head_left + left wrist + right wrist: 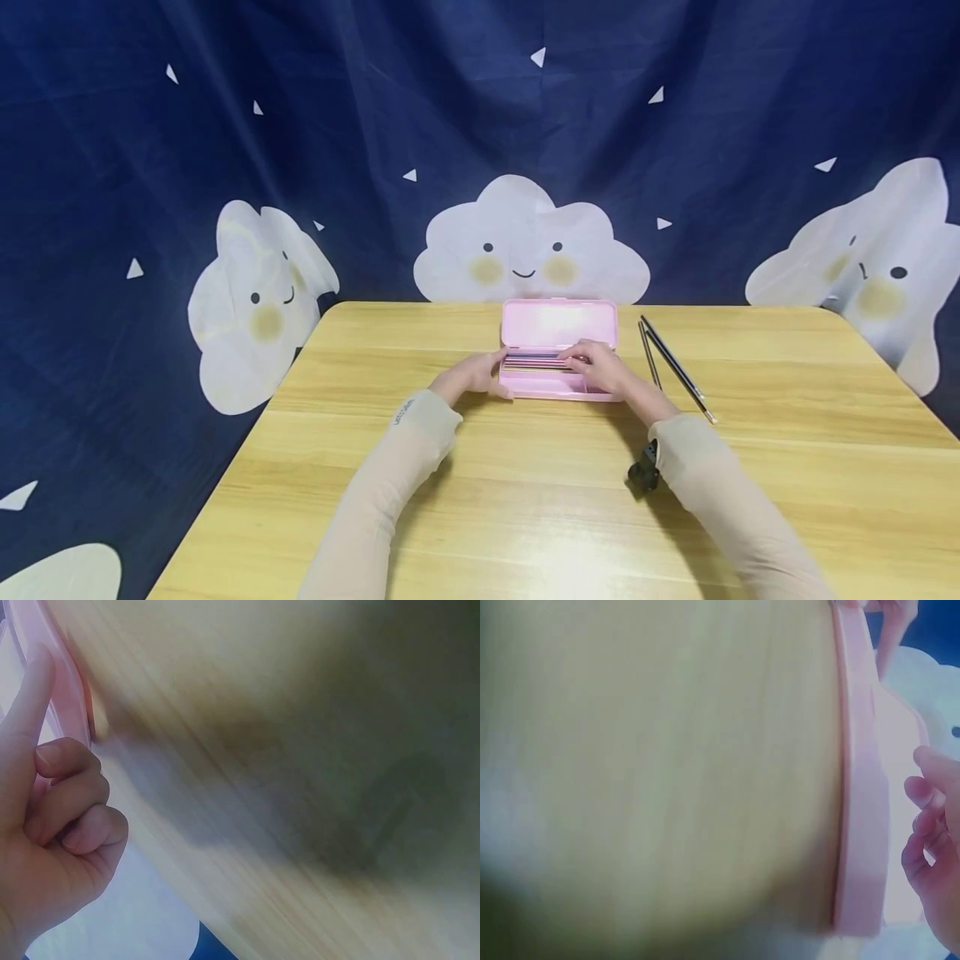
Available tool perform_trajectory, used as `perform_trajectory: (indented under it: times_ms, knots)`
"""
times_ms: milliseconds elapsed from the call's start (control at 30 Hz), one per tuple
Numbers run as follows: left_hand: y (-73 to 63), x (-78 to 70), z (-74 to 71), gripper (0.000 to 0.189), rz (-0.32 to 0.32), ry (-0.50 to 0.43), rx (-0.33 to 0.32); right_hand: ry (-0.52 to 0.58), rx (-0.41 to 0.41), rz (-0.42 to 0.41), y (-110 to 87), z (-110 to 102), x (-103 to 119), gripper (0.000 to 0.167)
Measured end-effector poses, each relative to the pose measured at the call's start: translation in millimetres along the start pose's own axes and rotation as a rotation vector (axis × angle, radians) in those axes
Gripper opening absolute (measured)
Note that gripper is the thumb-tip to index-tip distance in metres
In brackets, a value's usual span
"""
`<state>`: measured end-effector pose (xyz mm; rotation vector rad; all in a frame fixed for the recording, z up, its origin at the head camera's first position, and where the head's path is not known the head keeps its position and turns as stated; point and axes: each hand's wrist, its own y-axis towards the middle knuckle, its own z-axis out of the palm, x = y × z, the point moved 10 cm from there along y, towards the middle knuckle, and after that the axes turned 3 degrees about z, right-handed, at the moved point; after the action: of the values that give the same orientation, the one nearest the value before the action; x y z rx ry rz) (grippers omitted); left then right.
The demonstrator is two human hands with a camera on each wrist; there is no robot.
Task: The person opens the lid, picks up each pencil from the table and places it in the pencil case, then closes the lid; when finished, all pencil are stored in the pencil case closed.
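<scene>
A pink pencil case [543, 386] lies on the table with its lid [558, 321] raised at the back. Several coloured pencils [528, 362] lie lengthwise in its rear part. My left hand [478, 372] holds the case by its left end; one finger lies along the pink wall in the left wrist view, the others curl in. Over the right part of the case, my right hand [600, 367] has bent fingers down at the pencils. In the right wrist view, its fingertips [924, 759] show above the case, but whether they pinch a pencil is hidden.
Dark pencils [675, 362] lie slantwise on the wooden table [525, 483], right of the case. A small black device [643, 471] is at the right cuff. A dark blue curtain [480, 100] with white clouds hangs behind the table.
</scene>
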<state>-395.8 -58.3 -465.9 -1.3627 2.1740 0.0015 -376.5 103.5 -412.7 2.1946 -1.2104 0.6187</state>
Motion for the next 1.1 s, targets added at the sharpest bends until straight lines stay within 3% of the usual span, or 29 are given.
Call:
perform_trajectory:
  times_ms: [33, 133, 400, 800, 1100]
  knots:
    - [-7.5, -6.1, -3.3, 0.1, -0.023, 0.001, 0.007, 0.001, -0.004, -0.005, -1.3, -3, 0, 0.016]
    - [-11.4, -9.3, -4.4, 0.097, -0.021, 0.011, -0.001, -0.004, -0.002, -0.009, -6.2, -12, -4, 0.016]
    - [-8.3, -11.1, -3.4, 0.096, -0.014, 0.025, 0.006, -0.04, -0.028, 0.049, -28.4, -42, -23, 0.018]
    - [-13.8, -10.4, -3.3, 0.095, -0.024, 0.003, 0.005, -0.056, -0.118, 0.037, -54.1, -69, -46, 0.017]
    - [-13.7, -12.0, -5.0, 0.095, -0.02, 0.021, 0.001, -0.072, -0.134, 0.12, -76.2, -90, -65, 0.022]
